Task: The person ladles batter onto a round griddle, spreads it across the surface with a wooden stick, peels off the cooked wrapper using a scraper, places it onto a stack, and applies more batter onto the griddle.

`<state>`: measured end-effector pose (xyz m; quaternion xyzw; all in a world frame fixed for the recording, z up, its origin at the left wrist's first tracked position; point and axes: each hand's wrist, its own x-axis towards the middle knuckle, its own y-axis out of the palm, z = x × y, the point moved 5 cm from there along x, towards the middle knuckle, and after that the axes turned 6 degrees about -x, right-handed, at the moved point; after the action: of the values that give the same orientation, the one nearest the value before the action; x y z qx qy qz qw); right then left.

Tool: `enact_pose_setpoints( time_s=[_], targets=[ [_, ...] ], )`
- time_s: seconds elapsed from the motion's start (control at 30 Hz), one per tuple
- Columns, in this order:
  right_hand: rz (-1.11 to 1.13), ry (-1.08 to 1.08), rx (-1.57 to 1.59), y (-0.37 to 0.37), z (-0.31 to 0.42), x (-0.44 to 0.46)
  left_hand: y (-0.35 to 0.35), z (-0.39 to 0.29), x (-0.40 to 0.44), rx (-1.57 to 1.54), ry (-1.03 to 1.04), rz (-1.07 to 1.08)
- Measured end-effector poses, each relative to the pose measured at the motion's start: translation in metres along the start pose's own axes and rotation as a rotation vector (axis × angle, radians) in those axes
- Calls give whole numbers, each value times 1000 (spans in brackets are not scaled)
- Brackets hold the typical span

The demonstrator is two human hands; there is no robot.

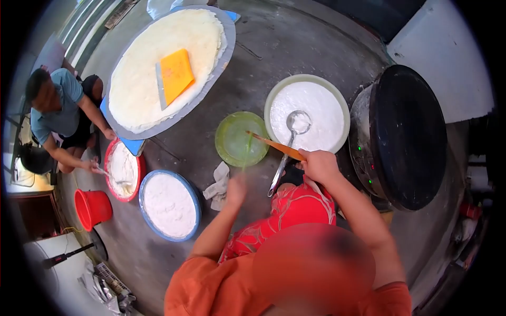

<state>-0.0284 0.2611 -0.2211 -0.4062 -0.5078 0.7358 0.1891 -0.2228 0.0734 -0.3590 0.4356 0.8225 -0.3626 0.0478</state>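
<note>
My right hand (319, 166) is closed round a flat wooden spatula (276, 145), whose tip reaches over the green bowl (224, 150) of liquid. My left hand (237, 189), smeared by motion, is closed on a thin green stick-like tool (247, 150) that extends into the same bowl; its kind is unclear. To the right stands a pale basin (345, 121) of white batter (321, 131). A metal ladle (279, 174) rests in it, with its handle over the rim near my right hand. A crumpled grey cloth (217, 187) lies beside my left hand.
A black round griddle (408, 137) stands at right. Thin round flatbreads (142, 79) bear an orange scraper (176, 76). At left are a blue basin (196, 203) of white batter, a red basin (141, 174), a red bucket (92, 208) and another person (63, 105) stirring the red basin.
</note>
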Motion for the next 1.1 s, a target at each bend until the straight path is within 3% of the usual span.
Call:
enact_pose_setpoints(
  time_s=[0.13,0.23,0.37,0.43,0.5,0.6,0.73,0.87,0.97,1.03,1.1],
  targets=[
    [17,6,113,22,5,12,7,-8,-39,15,135,-5],
    [7,53,173,27,-2,9,22,33,5,157,9,-41],
    [-13,72,124,13,-3,-1,10,35,35,194,-91,-79],
    [-39,53,64,-3,-2,2,7,24,34,12,34,-152],
    [-37,24,41,-2,4,-1,3,17,14,20,-38,-108],
    [-40,5,61,6,8,7,12,-6,-8,-48,223,-112],
    [-8,36,65,22,4,8,29,32,40,118,12,-86],
    [-19,43,91,12,3,0,14,33,67,71,-4,-181],
    [66,16,18,13,7,4,14,18,34,104,67,-142],
    [-277,-236,-94,23,12,9,16,-4,-1,1,198,-66],
    [-268,-219,-113,29,12,6,22,16,1,15,100,-65]
  ],
)
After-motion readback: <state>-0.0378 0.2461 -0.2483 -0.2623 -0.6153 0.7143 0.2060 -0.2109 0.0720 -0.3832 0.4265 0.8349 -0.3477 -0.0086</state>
